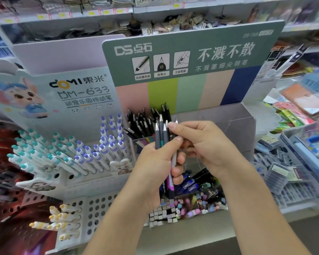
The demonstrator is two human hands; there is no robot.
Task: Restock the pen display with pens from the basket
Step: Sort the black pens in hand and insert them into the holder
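Left hand grips grey silver-tipped pens, tips up; right hand fingers pinch 1.

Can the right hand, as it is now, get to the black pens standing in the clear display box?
Probably yes. The right hand is just right of the black pens in the clear plastic display box, nothing between them. But its fingers pinch the grey pens gripped by the left hand.

Both hands grip grey pens before display.
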